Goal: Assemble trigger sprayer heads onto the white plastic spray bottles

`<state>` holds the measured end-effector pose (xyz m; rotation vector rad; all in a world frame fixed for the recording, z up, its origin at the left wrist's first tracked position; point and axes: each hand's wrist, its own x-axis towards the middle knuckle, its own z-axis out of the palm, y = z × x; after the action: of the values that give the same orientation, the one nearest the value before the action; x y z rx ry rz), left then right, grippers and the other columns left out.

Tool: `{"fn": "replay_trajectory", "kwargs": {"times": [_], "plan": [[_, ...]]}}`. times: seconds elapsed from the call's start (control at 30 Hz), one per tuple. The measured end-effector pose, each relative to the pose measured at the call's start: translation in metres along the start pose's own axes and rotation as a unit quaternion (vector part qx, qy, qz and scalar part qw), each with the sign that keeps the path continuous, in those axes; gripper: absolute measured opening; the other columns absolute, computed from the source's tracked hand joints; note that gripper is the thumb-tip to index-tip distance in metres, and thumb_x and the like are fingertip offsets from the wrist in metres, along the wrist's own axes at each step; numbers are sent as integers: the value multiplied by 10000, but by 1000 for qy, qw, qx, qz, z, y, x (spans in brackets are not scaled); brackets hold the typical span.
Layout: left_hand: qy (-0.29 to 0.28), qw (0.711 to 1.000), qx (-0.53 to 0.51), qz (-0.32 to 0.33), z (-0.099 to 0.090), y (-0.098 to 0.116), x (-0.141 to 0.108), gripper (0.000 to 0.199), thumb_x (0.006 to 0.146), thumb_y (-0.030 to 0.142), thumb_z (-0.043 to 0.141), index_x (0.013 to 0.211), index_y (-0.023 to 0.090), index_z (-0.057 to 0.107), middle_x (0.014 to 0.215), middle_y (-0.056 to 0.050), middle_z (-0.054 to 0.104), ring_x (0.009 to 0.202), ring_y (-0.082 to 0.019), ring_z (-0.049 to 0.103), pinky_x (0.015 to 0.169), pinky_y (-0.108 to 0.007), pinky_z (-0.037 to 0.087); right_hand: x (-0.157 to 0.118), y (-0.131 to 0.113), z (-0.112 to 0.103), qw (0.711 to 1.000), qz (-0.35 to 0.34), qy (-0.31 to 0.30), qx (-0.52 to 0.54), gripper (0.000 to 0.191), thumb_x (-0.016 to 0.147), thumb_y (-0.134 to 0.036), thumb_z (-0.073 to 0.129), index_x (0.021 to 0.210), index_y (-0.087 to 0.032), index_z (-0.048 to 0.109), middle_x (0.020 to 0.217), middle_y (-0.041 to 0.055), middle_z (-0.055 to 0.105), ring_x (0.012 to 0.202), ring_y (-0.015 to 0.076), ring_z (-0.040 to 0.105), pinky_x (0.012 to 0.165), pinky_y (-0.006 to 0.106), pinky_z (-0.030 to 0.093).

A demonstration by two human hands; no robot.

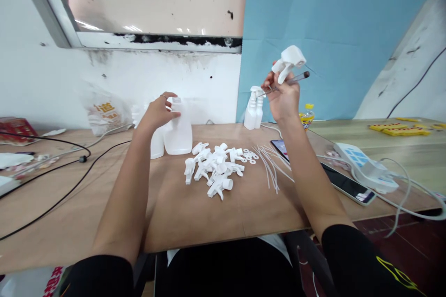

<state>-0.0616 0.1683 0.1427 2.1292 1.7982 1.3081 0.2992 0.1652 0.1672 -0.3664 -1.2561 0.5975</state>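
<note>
My left hand [160,110] closes its thumb and fingers at the neck of a white plastic bottle [179,134], which stands upright beside another white bottle [157,144]. Raised at the right, my right hand [284,100] grips a white trigger spray head [292,57] together with a thin tool with a clear, dark-ended handle [297,78]. Between my arms lies a pile of white spray heads [218,163]. To its right are several small white rings [250,156] and a loose bundle of thin white tubes [271,162].
Two white spray bottles [253,113] with heads stand near the blue-covered wall. A phone [348,184], a power strip [365,167] and cables lie at right. A yellow-capped bottle [307,116] is behind my right wrist. Black cables [82,159] and a plastic bag [104,111] are at left.
</note>
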Motion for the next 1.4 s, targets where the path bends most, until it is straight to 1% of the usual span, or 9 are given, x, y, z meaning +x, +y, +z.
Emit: {"fn": "replay_trajectory", "kwargs": {"times": [0.2, 0.33, 0.53, 0.63, 0.83, 0.97, 1.17, 1.27, 1.4], "plan": [[-4, 996, 69, -50, 6, -22, 5, 584, 622, 210, 774, 1169, 250, 573, 914, -41, 624, 839, -231, 621, 744, -343, 497, 9, 15, -12, 998, 55, 12, 17, 159, 807, -312, 677, 812, -252, 530, 618, -53, 379, 507, 96, 373, 483, 246, 332], [4, 994, 80, -73, 9, -27, 5, 582, 627, 199, 764, 1162, 230, 535, 888, -44, 615, 861, -249, 624, 773, -358, 493, 9, 25, -13, 987, 133, 73, -58, 269, 851, -378, 653, 733, -236, 457, 553, -90, 203, 414, 79, 189, 395, 249, 175], [13, 989, 112, -91, 11, -31, 7, 580, 665, 182, 737, 1193, 207, 499, 954, -91, 624, 929, -285, 628, 827, -393, 494, 7, 47, -25, 970, 175, 121, -120, 337, 878, -448, 626, 722, -232, 421, 495, -108, 215, 362, 51, 169, 357, 221, 121], [14, 989, 122, -84, 12, -34, 9, 562, 679, 171, 735, 1192, 183, 507, 1033, -132, 631, 1009, -307, 621, 880, -405, 484, 8, 57, -35, 959, 212, 91, -167, 252, 887, -414, 604, 817, -241, 434, 486, -117, 224, 351, 49, 176, 352, 194, 128], [30, 989, 132, -58, 17, -45, 15, 586, 685, 158, 714, 1237, 138, 518, 1090, -150, 609, 1043, -302, 607, 922, -396, 474, 5, 75, -57, 874, 385, -47, -294, 259, 888, -296, 615, 767, -215, 401, 470, -108, 320, 353, 45, 290, 358, 159, 251], [39, 989, 134, -40, 19, -48, 15, 626, 677, 146, 696, 1274, 112, 514, 1101, -157, 597, 1067, -300, 593, 951, -394, 461, -6, 84, -72, 788, 479, -112, -371, 294, 889, -336, 678, 747, -174, 478, 457, -53, 443, 374, 86, 435, 417, 208, 424], [19, 989, 134, -62, 16, -41, 15, 754, 629, 121, 711, 1341, 69, 465, 1140, -191, 593, 1102, -330, 589, 965, -413, 456, -12, 89, -87, 671, 557, -169, -460, 296, 879, -388, 687, 824, -106, 614, 602, 100, 639, 588, 237, 661, 560, 345, 564], [29, 989, 132, -59, 11, -35, 12, 850, 619, 125, 725, 1400, 45, 398, 1249, -232, 542, 1160, -358, 565, 984, -428, 455, -4, 86, -86, 661, 526, -161, -510, 291, 835, -360, 743, 875, -95, 632, 725, 145, 679, 717, 293, 697, 602, 368, 568], [94, 988, 120, -12, 1, -16, 4, 809, 681, 191, 728, 1416, 111, 399, 1390, -218, 450, 1278, -381, 476, 1060, -469, 410, 7, 78, -77, 692, 449, -150, -544, 242, 831, -273, 756, 951, -110, 623, 796, 130, 673, 727, 271, 696, 596, 346, 564]]}}
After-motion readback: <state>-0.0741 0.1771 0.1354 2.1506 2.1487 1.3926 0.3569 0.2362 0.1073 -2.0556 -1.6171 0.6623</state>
